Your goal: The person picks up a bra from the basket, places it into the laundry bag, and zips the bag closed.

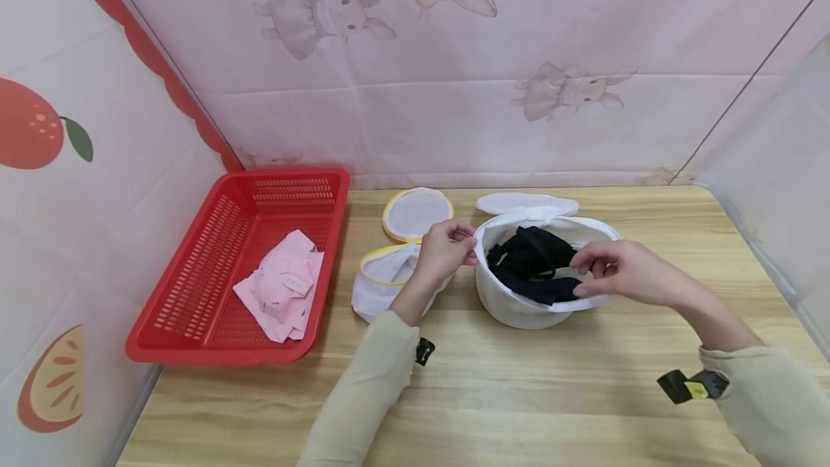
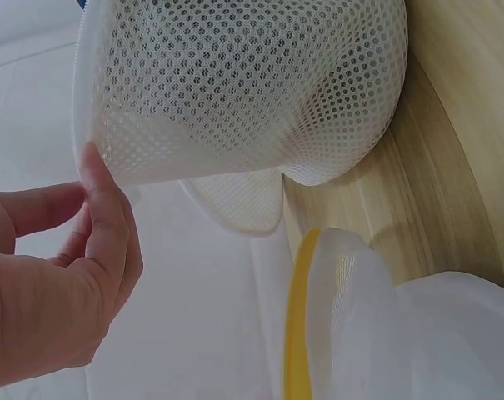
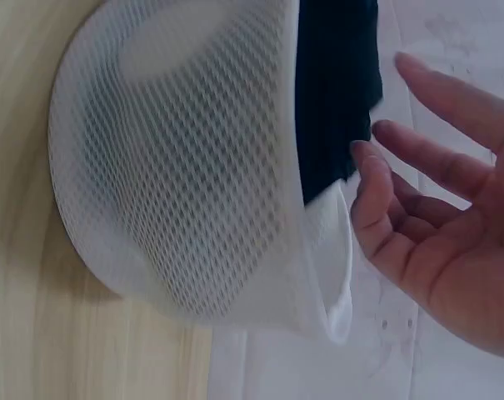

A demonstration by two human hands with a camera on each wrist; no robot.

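A round white mesh laundry bag [image 1: 519, 308] stands on the table with its lid [image 1: 527, 203] folded back. Inside lies a bunched black garment [image 1: 528, 258], part of which shows above the rim in the right wrist view. My left hand [image 1: 446, 251] pinches the bag's left rim between thumb and forefinger. Over the right side of the opening is my right hand [image 1: 625, 272]; its fingers are loosely bent and spread, with the fingertips close by the black garment [image 3: 335, 100] and nothing held between them.
A smaller white mesh bag with yellow trim [image 1: 382, 269] stands left of the large one, its round lid [image 1: 418, 213] laid back. Farther left, a red plastic basket [image 1: 175, 348] contains a folded pink garment [image 1: 282, 290]. A rabbit-print cloth wall [image 1: 402, 121] closes off the back.
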